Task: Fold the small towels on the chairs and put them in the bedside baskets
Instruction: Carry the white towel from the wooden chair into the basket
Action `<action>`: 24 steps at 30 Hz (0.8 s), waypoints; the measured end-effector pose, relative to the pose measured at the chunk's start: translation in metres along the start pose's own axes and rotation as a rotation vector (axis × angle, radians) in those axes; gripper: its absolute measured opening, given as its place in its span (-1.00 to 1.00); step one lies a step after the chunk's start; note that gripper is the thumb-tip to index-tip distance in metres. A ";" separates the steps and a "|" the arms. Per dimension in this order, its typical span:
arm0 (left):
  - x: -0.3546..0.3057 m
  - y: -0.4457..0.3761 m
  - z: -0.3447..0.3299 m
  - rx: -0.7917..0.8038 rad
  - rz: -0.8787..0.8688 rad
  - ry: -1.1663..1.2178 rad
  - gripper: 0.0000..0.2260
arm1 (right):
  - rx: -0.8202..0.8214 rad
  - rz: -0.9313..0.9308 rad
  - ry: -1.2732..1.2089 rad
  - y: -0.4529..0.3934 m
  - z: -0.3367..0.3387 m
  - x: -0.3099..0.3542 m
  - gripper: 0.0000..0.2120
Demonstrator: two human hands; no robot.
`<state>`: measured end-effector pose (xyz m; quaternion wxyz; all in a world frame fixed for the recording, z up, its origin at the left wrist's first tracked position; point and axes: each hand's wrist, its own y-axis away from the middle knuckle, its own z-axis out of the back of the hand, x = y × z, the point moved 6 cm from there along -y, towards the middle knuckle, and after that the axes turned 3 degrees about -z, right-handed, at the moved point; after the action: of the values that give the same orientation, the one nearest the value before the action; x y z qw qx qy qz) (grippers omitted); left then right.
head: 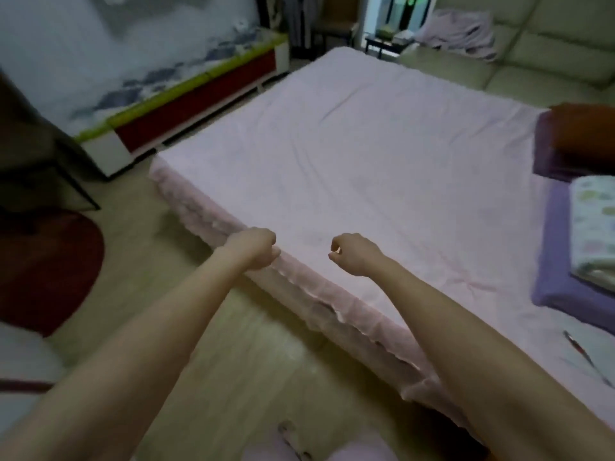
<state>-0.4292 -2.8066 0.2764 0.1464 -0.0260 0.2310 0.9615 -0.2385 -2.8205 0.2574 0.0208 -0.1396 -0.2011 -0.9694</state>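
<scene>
No small towel or basket is seen, so a towel must first be fetched from a chair, it is judged, while the left hand (254, 249) and the right hand (354, 252) are held curled and empty over the pink bed (382, 144).

Pink bed (382, 154), beige floor (233, 344), low red cabinet (199, 104)

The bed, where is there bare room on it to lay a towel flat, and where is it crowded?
The pink bed cover is bare across its middle and far end, from the frilled near edge by the two hands up towards the headboard. The right side is crowded: an orange cushion, purple pillows with a folded patterned cloth, and a pen.
</scene>
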 end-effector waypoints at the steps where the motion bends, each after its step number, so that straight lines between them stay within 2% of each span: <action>1: 0.040 0.002 0.008 -0.011 0.060 0.034 -0.68 | 0.014 0.050 0.032 -0.024 0.002 0.036 -0.72; 7: 0.231 0.014 0.041 -0.085 0.325 0.178 -0.70 | 0.055 0.327 0.211 -0.149 0.006 0.227 -0.69; 10: 0.323 0.008 0.056 -0.085 0.459 0.202 -0.64 | 0.098 0.425 0.251 -0.220 0.003 0.320 -0.68; 14: 0.437 -0.004 0.088 -0.219 0.633 0.297 -0.66 | 0.104 0.530 0.248 -0.312 0.004 0.432 -0.69; 19: 0.552 -0.011 0.138 -0.414 0.756 0.345 -0.67 | 0.064 0.706 0.188 -0.409 0.025 0.572 -0.69; 24: 0.673 -0.032 0.171 -0.528 0.811 0.318 -0.63 | -0.042 0.823 0.160 -0.482 0.039 0.693 -0.57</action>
<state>-1.0600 -2.5208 0.3354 -0.2870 -0.1164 -0.0091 0.9508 -0.9401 -2.3513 0.2995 0.4192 -0.1331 -0.1063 -0.8918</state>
